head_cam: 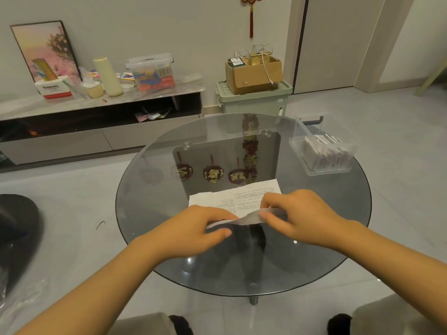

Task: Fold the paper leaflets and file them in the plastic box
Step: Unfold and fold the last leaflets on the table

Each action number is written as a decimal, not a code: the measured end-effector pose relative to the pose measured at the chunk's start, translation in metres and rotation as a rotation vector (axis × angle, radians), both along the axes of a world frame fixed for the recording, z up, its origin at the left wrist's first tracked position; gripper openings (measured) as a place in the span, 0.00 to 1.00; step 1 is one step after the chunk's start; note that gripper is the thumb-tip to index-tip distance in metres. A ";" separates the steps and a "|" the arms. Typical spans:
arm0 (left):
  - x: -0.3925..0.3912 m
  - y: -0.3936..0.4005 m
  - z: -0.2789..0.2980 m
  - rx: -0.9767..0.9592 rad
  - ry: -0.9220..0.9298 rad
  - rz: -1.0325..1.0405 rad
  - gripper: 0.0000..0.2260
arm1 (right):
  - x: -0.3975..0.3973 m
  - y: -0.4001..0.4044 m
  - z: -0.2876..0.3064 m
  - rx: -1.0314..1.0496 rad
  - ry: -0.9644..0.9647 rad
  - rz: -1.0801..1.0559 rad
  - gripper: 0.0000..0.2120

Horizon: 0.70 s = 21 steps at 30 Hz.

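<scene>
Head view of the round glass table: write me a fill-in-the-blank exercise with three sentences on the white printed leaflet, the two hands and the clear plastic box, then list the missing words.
1. The white printed paper leaflet lies on the round ____ table.
2. Both the left hand and the right hand pinch the leaflet's ____ edge, lifting it.
3. The clear plastic box on the table's right side already holds folded ____.

Missing words: glass; near; leaflets
</scene>
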<state>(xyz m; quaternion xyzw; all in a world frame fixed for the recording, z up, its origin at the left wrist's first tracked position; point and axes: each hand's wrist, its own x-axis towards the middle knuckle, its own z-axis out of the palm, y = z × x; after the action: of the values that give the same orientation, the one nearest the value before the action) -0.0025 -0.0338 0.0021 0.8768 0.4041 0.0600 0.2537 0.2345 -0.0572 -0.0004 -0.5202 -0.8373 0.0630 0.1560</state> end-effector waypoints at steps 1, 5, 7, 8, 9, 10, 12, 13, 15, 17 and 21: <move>-0.001 0.001 0.002 -0.008 -0.028 0.022 0.10 | 0.001 0.001 0.003 -0.033 0.036 -0.022 0.07; -0.009 0.011 0.007 -0.074 -0.138 0.197 0.10 | 0.009 0.012 0.009 -0.182 0.306 -0.172 0.07; -0.010 0.016 0.008 -0.105 -0.183 0.280 0.08 | 0.008 0.018 0.006 -0.240 0.409 -0.228 0.10; -0.011 0.018 0.007 -0.116 -0.200 0.317 0.07 | 0.007 0.020 0.003 -0.274 0.449 -0.247 0.11; -0.009 0.020 0.007 -0.120 -0.209 0.352 0.06 | 0.006 0.022 0.000 -0.307 0.478 -0.263 0.13; -0.008 0.021 0.006 -0.102 -0.200 0.388 0.05 | 0.004 0.024 -0.004 -0.336 0.491 -0.280 0.14; -0.009 0.024 0.004 0.001 -0.125 0.452 0.04 | -0.001 0.026 -0.009 -0.360 0.471 -0.313 0.17; -0.009 0.024 0.002 0.045 -0.080 0.475 0.08 | -0.002 0.027 -0.010 -0.358 0.443 -0.326 0.20; -0.011 0.025 -0.005 0.079 -0.020 0.499 0.18 | -0.004 0.027 -0.012 -0.348 0.361 -0.327 0.30; -0.012 0.026 -0.012 0.095 0.011 0.502 0.28 | -0.006 0.025 -0.012 -0.331 0.260 -0.297 0.38; -0.014 0.027 -0.019 0.239 0.078 0.469 0.31 | -0.006 0.024 -0.012 -0.311 0.069 -0.258 0.27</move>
<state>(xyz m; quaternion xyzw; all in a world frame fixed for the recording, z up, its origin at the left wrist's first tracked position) -0.0167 -0.0066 -0.0170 0.7847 0.5956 0.1307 0.1117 0.2286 -0.0327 -0.0124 -0.6385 -0.7381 0.1886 0.1090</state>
